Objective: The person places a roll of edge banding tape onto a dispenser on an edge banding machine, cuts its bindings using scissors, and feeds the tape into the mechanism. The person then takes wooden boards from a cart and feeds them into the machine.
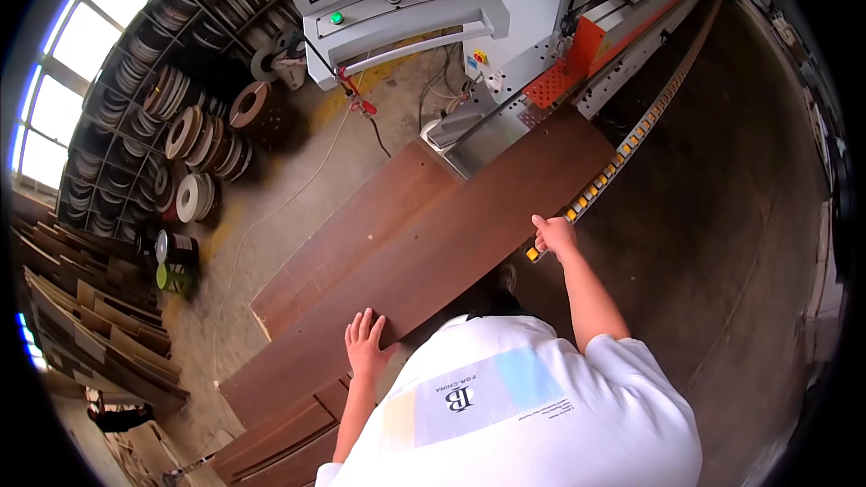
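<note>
A long dark-brown board [424, 243] runs slantwise from the lower left up to the machine's metal bed [492, 140]. My left hand [365, 343] lies on the board's near edge with its fingers spread. Farther right, my right hand [555, 236] is closed at the same edge, its fingers curled over the board. Just beside and under that hand passes a rail with yellow rollers [600, 182]. Another brown panel [361, 225] sits beneath the long board on its far side.
A control console [388, 9] with a screen and buttons stands ahead. Past the board's far end is an orange machine guard [591, 47]. Rolls of edging strip [194, 131] fill the left side. Stacked boards [99, 316] and brown door panels [284, 437] are at lower left.
</note>
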{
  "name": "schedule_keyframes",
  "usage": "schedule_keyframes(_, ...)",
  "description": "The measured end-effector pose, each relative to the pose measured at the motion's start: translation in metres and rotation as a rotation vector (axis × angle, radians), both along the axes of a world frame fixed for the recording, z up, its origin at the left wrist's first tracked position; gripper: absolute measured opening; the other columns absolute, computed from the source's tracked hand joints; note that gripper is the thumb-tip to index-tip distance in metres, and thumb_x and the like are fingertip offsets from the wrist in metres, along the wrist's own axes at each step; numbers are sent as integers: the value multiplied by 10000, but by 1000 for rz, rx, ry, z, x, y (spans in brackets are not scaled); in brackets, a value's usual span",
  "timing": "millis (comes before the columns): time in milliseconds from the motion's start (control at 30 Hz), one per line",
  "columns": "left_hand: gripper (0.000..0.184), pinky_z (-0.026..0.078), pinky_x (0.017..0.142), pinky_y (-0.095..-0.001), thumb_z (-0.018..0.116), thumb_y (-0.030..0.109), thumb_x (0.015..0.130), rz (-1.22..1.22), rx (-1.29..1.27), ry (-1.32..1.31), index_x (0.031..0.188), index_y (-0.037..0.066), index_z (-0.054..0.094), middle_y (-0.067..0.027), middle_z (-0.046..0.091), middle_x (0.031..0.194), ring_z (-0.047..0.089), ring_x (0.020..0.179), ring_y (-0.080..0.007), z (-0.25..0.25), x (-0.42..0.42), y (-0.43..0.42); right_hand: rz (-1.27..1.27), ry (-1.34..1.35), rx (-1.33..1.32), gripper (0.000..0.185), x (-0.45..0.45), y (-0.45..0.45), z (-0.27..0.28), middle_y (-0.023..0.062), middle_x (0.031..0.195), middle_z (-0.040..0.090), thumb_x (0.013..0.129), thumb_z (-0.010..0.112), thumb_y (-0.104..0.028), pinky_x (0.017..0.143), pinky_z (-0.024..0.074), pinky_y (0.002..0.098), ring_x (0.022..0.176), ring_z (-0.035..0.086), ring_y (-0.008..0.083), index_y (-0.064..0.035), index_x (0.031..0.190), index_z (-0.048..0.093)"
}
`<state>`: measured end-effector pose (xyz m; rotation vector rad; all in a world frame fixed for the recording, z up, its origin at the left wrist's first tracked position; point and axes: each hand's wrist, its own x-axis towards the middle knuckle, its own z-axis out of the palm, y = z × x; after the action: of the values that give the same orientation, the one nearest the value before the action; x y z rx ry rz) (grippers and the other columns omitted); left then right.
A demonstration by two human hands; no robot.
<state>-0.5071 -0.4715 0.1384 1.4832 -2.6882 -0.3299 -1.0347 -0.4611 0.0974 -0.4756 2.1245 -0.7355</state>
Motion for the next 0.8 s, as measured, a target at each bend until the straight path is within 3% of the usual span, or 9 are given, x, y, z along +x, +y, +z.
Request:
schedule_keyframes(133, 769, 299, 1209, -542, 894, 368, 711, -6, 0, -29, 1415, 248, 609, -75, 447, 1603, 388, 1480, -322, -6, -7, -10, -28, -45, -103, 515, -11, -15, -4, 57, 626, 659, 979, 683, -455, 493, 476, 286, 492, 611, 135, -11, 719, 647)
schedule_keyframes(267, 742, 286, 1223, -533, 886, 335, 741, 1, 0, -42, 1419, 208, 611, -95, 427, 1616, 352, 1506, -334, -5, -29, -35, -5, 8, -86, 522, -27, -47, -19, 67, 654, 685, 984, 647, -483, 583, 529, 305, 536, 649, 151, -14, 755, 676)
schedule_keyframes(367, 726, 295, 1224, -534, 872, 316, 761, 43, 10, -31, 1428, 211, 604, -93, 428, 1616, 355, 1507, -335, -3, -45, -50, -25, 11, -107, 526, -32, -70, -10, 61, 642, 672, 983, 641, -499, 576, 514, 312, 542, 636, 149, -24, 762, 678)
schedule_keyframes(467, 732, 303, 1217, -544, 862, 336, 762, 70, 14, -28, 1437, 232, 596, -79, 427, 1618, 371, 1498, -325, -5, -51, -62, -47, 40, -115, 534, -35, -92, -10, 36, 592, 605, 959, 700, -489, 493, 432, 296, 484, 541, 119, -22, 707, 634)
schedule_keyframes(800, 748, 289, 1225, -550, 865, 292, 763, 119, 71, -5, 1454, 240, 583, -83, 410, 1629, 347, 1514, -322, -5, -64, -78, -70, 65, -129, 562, -49, -105, -19, 37, 591, 592, 929, 729, -503, 570, 433, 324, 555, 555, 155, -18, 660, 640)
